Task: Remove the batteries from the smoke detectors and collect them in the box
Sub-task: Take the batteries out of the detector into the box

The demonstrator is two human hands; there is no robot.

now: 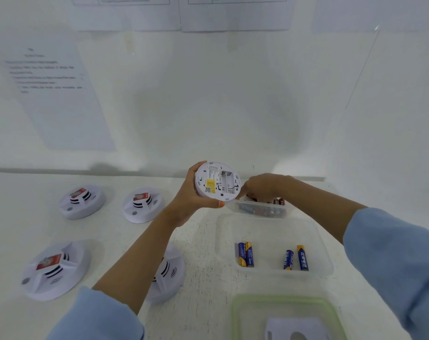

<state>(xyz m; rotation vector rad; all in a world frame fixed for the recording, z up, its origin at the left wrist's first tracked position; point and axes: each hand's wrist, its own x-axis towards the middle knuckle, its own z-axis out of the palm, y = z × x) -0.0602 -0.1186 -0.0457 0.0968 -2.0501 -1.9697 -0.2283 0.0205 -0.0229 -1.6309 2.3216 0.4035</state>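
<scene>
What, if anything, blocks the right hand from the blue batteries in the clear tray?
Likely nothing, so yes. The right hand is at the small far box; the blue batteries lie uncovered in the open tray, just nearer the person. Can't tell whether the hand holds something.

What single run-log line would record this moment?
left hand: holds smoke detector, back toward camera | right hand: at small box of batteries, grip unclear

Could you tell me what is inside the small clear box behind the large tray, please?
Several batteries lie in the small clear box, reddish-brown ones at its right. The right hand covers its left part, so the count is unclear.
</scene>
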